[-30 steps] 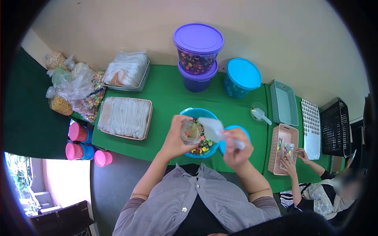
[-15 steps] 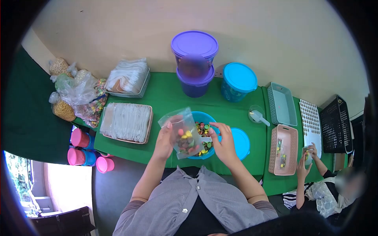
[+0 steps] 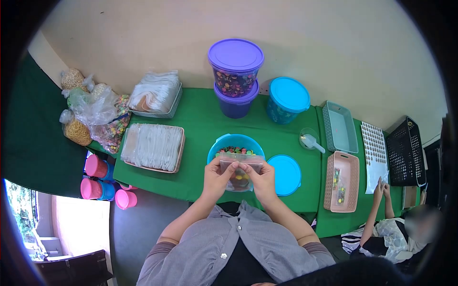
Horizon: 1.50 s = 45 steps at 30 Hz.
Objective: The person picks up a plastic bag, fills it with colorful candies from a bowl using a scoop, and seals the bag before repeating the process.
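Note:
Both my hands pinch the upper part of a clear plastic bag [image 3: 239, 183] with colourful pieces in it. My left hand [image 3: 217, 178] has its thumb and fingers closed on the bag's left side, and my right hand [image 3: 261, 180] grips the right side, thumbs nearly touching. Just behind the bag is a blue tub [image 3: 217, 146] holding red, green, yellow and brown pieces, partly hidden by the bag and hands. A round blue lid [image 3: 285, 175] lies to the right of the tub.
Trays of clear bags [image 3: 152, 148] are at left, near filled sacks [image 3: 105, 114]. Purple tubs [image 3: 235, 57] and a lidded blue tub [image 3: 289, 95] stand behind. A scoop [image 3: 313, 142], a pink basket [image 3: 350, 183] and a co-worker's hands [image 3: 380, 188] are at right.
My hands have come together over the tub's front edge, and my right hand has taken hold of the bag. The co-worker's hands have moved up to the sheet, away from the small bag's former spot.

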Each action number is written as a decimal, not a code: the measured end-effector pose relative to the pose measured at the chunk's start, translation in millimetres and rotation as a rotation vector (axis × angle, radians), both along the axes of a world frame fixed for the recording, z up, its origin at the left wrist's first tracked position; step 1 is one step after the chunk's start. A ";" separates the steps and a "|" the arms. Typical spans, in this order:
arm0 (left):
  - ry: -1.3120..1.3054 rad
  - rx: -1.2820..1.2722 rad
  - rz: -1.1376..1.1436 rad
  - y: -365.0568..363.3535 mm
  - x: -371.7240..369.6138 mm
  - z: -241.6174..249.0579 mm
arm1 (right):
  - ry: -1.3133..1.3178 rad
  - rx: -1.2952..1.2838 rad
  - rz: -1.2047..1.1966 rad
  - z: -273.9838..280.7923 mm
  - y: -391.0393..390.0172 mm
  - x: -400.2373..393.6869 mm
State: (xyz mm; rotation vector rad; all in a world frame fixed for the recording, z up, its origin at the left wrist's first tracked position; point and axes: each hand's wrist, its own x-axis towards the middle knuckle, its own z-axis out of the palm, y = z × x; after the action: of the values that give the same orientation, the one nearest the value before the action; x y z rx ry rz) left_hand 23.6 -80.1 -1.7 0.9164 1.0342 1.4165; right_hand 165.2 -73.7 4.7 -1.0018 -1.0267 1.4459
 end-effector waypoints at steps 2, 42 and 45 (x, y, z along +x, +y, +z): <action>0.020 -0.016 -0.011 -2.3 -1.3 -3.8 | 0.000 0.038 -0.010 -3.3 -0.2 -1.0; -0.021 -0.088 -0.056 13.2 -12.7 -31.4 | -0.359 -0.088 0.427 -6.6 13.1 56.8; -0.339 -0.242 -0.176 21.2 -6.9 -42.0 | -0.609 0.003 0.294 -17.4 13.0 61.8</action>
State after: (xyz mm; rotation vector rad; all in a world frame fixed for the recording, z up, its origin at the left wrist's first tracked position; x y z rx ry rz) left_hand 16.8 -58.9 -43.7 0.5527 0.8246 1.2169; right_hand 227.0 -60.7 -12.7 -1.3748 -1.6698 1.3945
